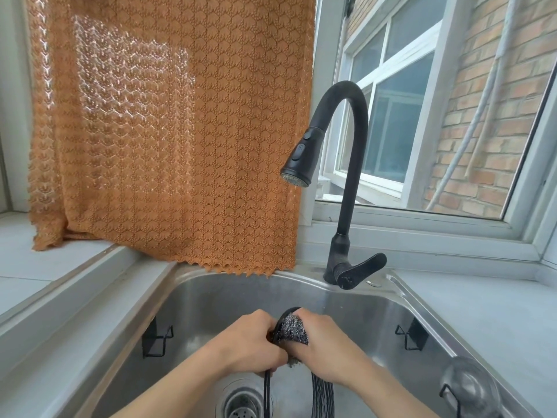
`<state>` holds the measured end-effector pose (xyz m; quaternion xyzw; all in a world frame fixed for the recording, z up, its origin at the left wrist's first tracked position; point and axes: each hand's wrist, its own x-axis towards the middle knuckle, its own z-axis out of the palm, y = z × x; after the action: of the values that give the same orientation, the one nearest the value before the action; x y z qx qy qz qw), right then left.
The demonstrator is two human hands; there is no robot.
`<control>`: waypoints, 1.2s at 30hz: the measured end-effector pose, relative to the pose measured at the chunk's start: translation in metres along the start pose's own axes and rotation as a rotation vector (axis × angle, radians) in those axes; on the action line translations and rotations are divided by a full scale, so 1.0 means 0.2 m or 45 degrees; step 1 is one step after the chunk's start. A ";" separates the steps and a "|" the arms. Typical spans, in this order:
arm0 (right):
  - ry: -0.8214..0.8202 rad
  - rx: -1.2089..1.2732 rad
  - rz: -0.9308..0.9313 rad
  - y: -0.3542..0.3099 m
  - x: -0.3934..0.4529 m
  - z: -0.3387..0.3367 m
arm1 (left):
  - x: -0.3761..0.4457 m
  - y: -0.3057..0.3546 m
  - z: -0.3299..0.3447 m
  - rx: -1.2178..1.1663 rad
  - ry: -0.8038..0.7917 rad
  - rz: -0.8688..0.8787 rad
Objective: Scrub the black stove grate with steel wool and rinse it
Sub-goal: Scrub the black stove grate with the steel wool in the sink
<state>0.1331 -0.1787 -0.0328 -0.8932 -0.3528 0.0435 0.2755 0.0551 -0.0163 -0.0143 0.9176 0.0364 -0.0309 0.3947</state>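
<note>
Both hands meet low in the frame: left hand (250, 342) grips the grate (322, 393), right hand (322, 348) presses steel wool (294, 328) on it, over the sink (211, 300).

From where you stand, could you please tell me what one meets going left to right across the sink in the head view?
Left black wire rack → left hand → steel wool → right hand → right black wire rack.

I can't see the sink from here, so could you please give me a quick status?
Left hand grips black ring-shaped stove grate. Right hand presses grey steel wool pad on it. Black faucet off; nothing in the way.
</note>
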 end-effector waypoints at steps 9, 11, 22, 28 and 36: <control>0.039 0.022 0.013 -0.07 0.00 -0.05 | 0.01 0.04 0.02 0.076 0.091 0.034; 0.018 0.019 0.024 -0.07 0.01 -0.06 | 0.00 0.04 0.02 0.066 0.103 0.021; -0.085 -0.101 0.042 -0.05 -0.04 -0.21 | 0.00 0.04 0.02 0.066 0.138 0.002; 0.107 -0.267 -0.039 0.05 -0.05 -0.23 | -0.01 0.00 -0.02 0.080 0.090 -0.041; 0.083 -0.643 -0.266 -0.03 -0.06 -0.16 | -0.01 0.01 -0.02 0.325 0.099 0.241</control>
<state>0.1304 -0.1978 -0.0038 -0.8933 -0.4336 -0.1033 0.0583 0.0530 -0.0147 -0.0096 0.9601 -0.0391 0.0376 0.2744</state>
